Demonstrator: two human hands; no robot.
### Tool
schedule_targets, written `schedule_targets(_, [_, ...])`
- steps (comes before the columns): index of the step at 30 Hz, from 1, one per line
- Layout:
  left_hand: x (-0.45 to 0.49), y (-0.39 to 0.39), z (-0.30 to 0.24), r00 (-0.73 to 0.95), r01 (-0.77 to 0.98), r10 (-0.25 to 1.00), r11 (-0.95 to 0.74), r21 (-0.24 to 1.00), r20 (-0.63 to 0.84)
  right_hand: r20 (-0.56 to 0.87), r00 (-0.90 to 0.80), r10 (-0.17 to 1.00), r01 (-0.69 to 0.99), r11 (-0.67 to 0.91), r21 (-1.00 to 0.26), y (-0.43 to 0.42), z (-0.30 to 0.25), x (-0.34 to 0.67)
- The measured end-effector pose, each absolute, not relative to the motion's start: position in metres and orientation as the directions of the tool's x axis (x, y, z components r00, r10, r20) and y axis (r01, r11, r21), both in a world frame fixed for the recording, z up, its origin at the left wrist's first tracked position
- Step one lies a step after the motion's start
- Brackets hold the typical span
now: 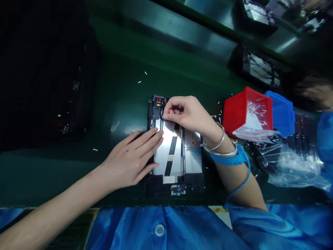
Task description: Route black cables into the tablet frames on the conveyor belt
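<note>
An opened tablet [194,156] lies on the green worktop in front of me, its silver battery area, black ribbon cable [171,149] and small circuit boards exposed. My left hand [132,156] rests along its left edge, fingers stretched out and fingertips on the silver surface. Over the upper part of the tablet is my right hand [184,111], thumb and forefinger pinched together near the thin black cable by the upper left circuit board [158,104]. Whatever sits between those fingertips is too small or hidden to make out. A blue wrist strap and silver bangles circle my right wrist.
To the right stand a red bin [235,107] holding small white strips and a blue bin [282,111]. Clear plastic bags [291,166] lie beside them. Loose white strips dot the worktop [122,80]. A dark mass [44,76] fills the left; another person's hand [316,92] is far right.
</note>
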State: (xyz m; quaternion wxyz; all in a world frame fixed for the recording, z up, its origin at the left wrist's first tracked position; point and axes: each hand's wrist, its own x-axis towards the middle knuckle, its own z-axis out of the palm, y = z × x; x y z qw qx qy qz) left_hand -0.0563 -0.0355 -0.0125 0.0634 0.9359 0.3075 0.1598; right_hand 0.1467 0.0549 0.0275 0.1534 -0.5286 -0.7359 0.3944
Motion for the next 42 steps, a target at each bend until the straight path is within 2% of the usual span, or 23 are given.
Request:
schedule_targets(3, [-0.056,-0.035,-0.011,0.755,0.557,0.602,-0.798,0.23,0.259,-0.212,-0.4,0.892,0.523,0.032,-0.852,0.05,0.026,0.151])
schedule_targets(6, [-0.055,-0.034,-0.01,0.756,0.553,0.599,-0.8,0.233,0.263,-0.217,-0.386,0.897,0.456,-0.019,-0.89,0.045,0.024,0.153])
schedule_targets(11, [-0.055,-0.034,-0.01,0.757,0.553,0.595,-0.803,0.22,0.271,-0.143,-0.299,0.943,0.544,0.046,-0.838,0.043,0.019,0.147])
schedule_targets(18, [-0.054,-0.034,-0.011,0.758,0.559,0.598,-0.802,0.213,0.262,-0.058,-0.283,0.957,0.673,0.155,-0.723,0.042,0.015,0.143])
schedule_targets(32, [-0.047,-0.033,-0.003,0.78,0.584,0.586,-0.808,0.078,0.222,0.05,-0.27,0.962,0.638,0.218,-0.739,0.037,0.009,0.143])
schedule_targets(38, [-0.041,-0.021,-0.002,0.755,0.622,0.61,-0.782,0.03,0.24,0.034,-0.272,0.962,0.662,0.213,-0.719,0.037,0.012,0.143])
schedule_targets(42, [-0.036,-0.022,0.004,0.709,0.662,0.654,-0.746,0.072,0.264,0.188,-0.186,0.964,0.637,0.264,-0.724,0.019,0.04,0.168])
